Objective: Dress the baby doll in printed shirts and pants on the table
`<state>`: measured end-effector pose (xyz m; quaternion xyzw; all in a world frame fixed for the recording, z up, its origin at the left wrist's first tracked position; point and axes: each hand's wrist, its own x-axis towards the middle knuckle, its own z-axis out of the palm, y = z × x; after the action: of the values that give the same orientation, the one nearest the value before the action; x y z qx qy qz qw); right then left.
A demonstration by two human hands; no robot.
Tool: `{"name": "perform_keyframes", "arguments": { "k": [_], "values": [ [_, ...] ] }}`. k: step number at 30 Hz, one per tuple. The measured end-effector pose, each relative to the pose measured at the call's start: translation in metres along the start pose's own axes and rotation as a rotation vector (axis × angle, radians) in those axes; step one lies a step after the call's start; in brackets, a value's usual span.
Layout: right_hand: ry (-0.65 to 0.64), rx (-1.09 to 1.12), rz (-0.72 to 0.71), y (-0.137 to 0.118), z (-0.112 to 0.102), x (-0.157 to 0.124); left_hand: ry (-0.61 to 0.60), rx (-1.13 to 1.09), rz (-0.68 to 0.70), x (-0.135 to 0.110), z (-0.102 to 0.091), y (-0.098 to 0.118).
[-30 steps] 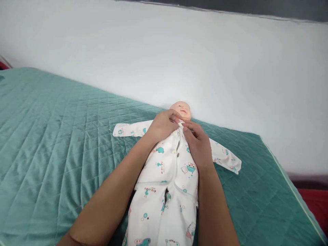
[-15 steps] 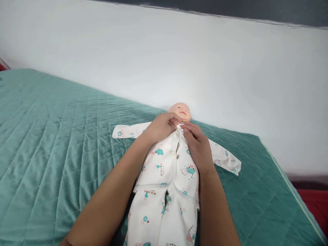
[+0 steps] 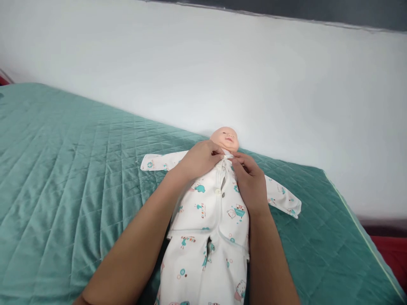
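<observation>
A baby doll lies on its back, its head toward the wall. It wears a white long-sleeved baby shirt with small animal prints, and white printed trousers with a slit at the front. My left hand pinches the shirt's collar edge just under the doll's chin. Opposite it, my right hand grips the other side of the collar between thumb and fingers. Lower on the chest, a pale button shows beside a gap in the front. My fingertips partly hide the top fastening.
The doll rests on a green quilted bedspread. A white wall rises right behind its head. At the right the bedspread ends in a piped edge, with something red beyond it.
The fingertips of my two hands have moved slightly apart at the collar, showing more of the neckline. The view has shifted a little; the doll lies as before.
</observation>
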<state>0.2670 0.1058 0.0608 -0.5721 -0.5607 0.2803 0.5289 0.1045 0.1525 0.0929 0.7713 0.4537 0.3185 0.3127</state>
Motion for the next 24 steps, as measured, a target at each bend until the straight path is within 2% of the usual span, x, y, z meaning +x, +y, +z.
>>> {"name": "perform_keyframes", "arguments": {
  "k": [7,15,24],
  "values": [
    [-0.027,0.006,-0.032,0.004,-0.001,0.001,0.058,-0.037,0.017,0.006,0.01,-0.007],
    [-0.038,-0.028,-0.073,0.004,0.0,0.0,0.049,-0.018,0.067,0.008,0.012,-0.008],
    [-0.072,-0.058,-0.099,0.004,-0.001,0.0,0.031,-0.238,-0.019,0.011,0.015,-0.011]
  ]
}}
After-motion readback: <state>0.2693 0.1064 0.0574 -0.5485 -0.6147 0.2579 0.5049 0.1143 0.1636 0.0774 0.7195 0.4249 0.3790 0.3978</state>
